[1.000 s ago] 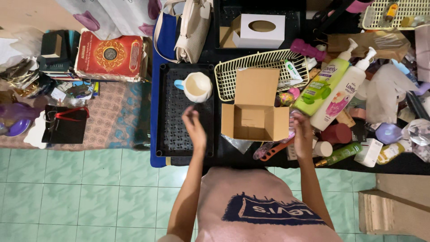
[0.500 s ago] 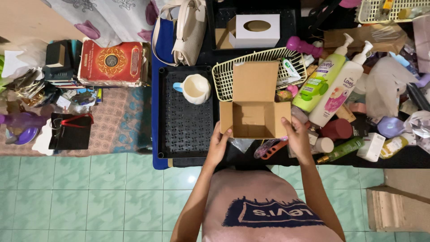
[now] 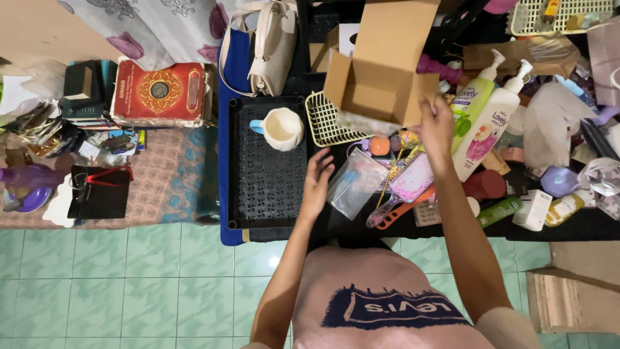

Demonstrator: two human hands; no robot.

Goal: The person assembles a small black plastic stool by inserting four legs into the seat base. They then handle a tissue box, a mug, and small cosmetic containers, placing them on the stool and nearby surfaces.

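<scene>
The open cardboard box (image 3: 381, 68) has come up off the table since a second ago: it then sat flat beside the black tray, and half a second ago both hands were at its sides. Now the right hand (image 3: 436, 126) alone grips it by the lower right flap, fingers closed on the cardboard, and holds it raised and tilted toward twelve o'clock, over the yellow plastic basket (image 3: 326, 123). The box looks empty inside, flaps spread.

The left hand (image 3: 318, 184) has let go and hangs open, fingers loosely spread, over the dark table edge (image 3: 400, 232), just at nine o'clock of a clear plastic zip bag (image 3: 355, 184) that the lifted box has uncovered. At three o'clock of the bag lie a glittery pink hairbrush (image 3: 407, 187) and an orange-handled tool, partly hidden.

At nine o'clock of the left hand, the black perforated tray (image 3: 268, 174) carries a cream mug with a blue handle (image 3: 281, 128) at its far end. Two pump bottles of lotion (image 3: 487, 123) lie at three o'clock of the right hand.

With the box held by one hand and the spot beneath it exposed, the free hand is nearest the bag.
</scene>
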